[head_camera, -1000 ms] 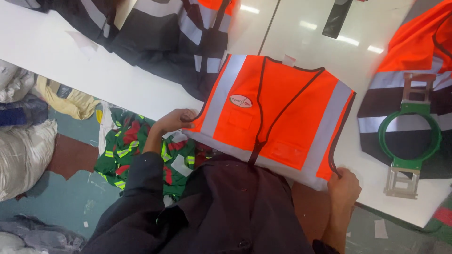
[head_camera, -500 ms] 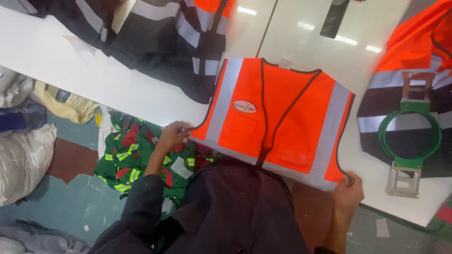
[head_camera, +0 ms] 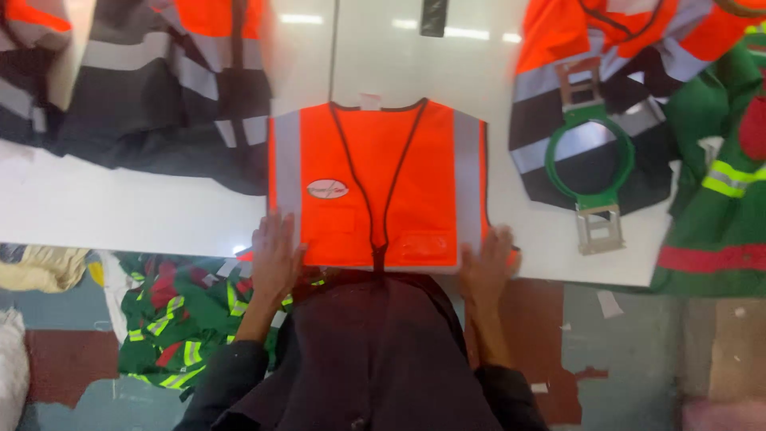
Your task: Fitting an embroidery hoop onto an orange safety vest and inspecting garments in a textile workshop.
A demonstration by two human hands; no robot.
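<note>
An orange safety vest (head_camera: 379, 179) with grey reflective stripes and a dark zip lies flat on the white table (head_camera: 120, 211), its hem at the near edge. My left hand (head_camera: 275, 259) rests flat, fingers spread, on the vest's lower left corner. My right hand (head_camera: 488, 263) lies flat on its lower right corner. Neither hand grips anything.
A green embroidery hoop with a metal bracket (head_camera: 590, 164) lies on an orange and dark vest (head_camera: 606, 88) at the right. More dark vests (head_camera: 159, 88) cover the table's far left. Green garments (head_camera: 171, 319) are heaped on the floor below, and others (head_camera: 718, 207) hang at the right edge.
The vest, tilted and held by its lower corners before, now lies straight and flat on the table. Both hands have moved onto its hem and opened flat.
</note>
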